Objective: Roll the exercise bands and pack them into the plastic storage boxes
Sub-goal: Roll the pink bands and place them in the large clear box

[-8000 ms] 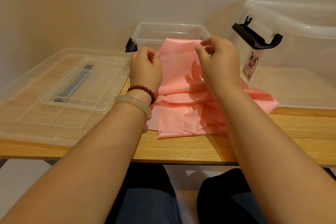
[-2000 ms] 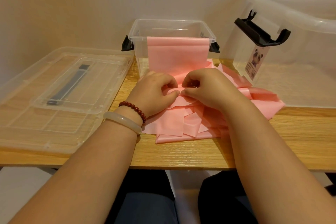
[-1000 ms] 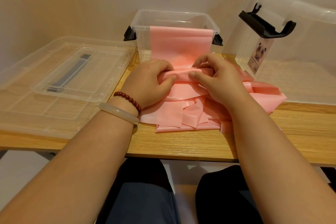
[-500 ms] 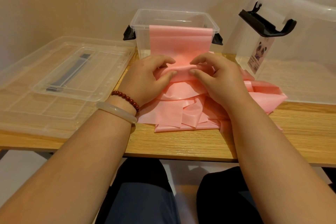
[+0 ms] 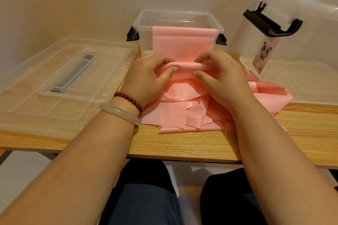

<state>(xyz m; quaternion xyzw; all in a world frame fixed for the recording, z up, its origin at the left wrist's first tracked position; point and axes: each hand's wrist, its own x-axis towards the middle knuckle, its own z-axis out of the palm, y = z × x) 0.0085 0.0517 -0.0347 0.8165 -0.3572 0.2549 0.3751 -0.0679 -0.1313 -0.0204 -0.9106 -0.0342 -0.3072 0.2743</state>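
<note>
A pink exercise band (image 5: 182, 44) hangs over the front rim of the small clear storage box (image 5: 144, 23) at the back of the wooden table. Its lower part is wound into a short roll just in front of the box. My left hand (image 5: 148, 78) grips the roll's left end, thumb under it and fingers curled over the top. My right hand (image 5: 221, 76) grips the right end the same way. Under both hands lies a loose heap of pink bands (image 5: 181, 115).
Two clear lids (image 5: 45, 86), one stacked on the other, lie flat at the left. A large clear box (image 5: 301, 45) with a black latch and a panda label lies on its side at the right. The table's front edge (image 5: 182, 155) runs just behind my knees.
Eight seconds ago both hands held the band's top end at the box rim. Since then that end hangs over the rim, and my hands have rolled the band upward toward the box.
</note>
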